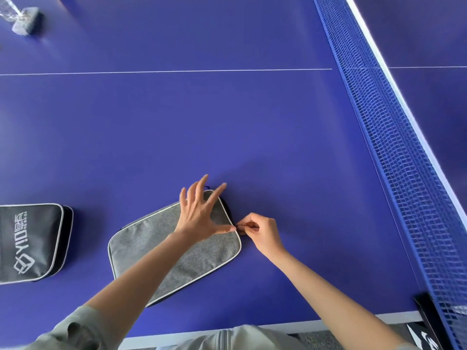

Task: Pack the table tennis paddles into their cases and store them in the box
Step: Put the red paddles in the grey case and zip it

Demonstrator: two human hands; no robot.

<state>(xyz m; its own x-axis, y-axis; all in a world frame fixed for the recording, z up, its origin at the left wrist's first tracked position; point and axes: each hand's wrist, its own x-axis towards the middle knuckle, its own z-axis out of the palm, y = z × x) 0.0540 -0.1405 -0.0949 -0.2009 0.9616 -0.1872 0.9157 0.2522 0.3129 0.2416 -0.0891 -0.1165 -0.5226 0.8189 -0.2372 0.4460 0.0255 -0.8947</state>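
Observation:
A grey fabric paddle case (151, 241) with white piping lies flat on the blue table tennis table (227, 122), near its front edge. My left hand (202, 210) presses down on the case's far right part with fingers spread and straight. My right hand (260, 231) pinches the zipper pull at the case's right edge. No paddle is visible; whatever the case holds is hidden. A black paddle case (30, 243) with white lettering lies zipped at the left edge of view.
The blue net (394, 152) runs along the right side, with its black clamp (427, 314) at the table's front corner. A grey block (27, 21) under a clear object stands at the far left. The white centre line (164, 71) crosses the table.

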